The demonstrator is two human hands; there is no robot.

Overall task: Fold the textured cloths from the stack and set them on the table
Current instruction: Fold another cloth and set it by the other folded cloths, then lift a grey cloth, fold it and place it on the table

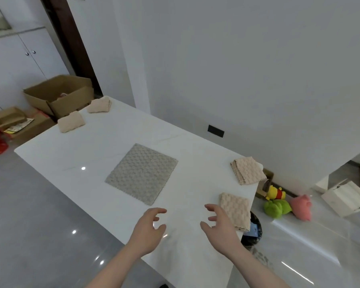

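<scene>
Both hands, left hand [148, 229] and right hand [221, 225], are hovering near the grey cloth [141, 173] with fingers spread, empty (soft, light fabric; likely best pinched at its near corners).

White desk [96, 150] running away from the camera. Grey textured cloth [141, 174] spread flat at mid-desk, lying as a diamond. Two folded beige cloths at far end: one [71, 122] near the left edge, another [99, 104] just beyond it. Two more folded beige cloths at right edge: far one [248, 170], near one [235, 210] overhanging slightly. Left hand [149, 229] and right hand [221, 225] above near desk, apart, fingers loosely curved, holding nothing; right hand just beside near beige cloth. Open cardboard box [59, 94] on floor beyond far end. Plush toys [279, 204] on floor at right.
</scene>
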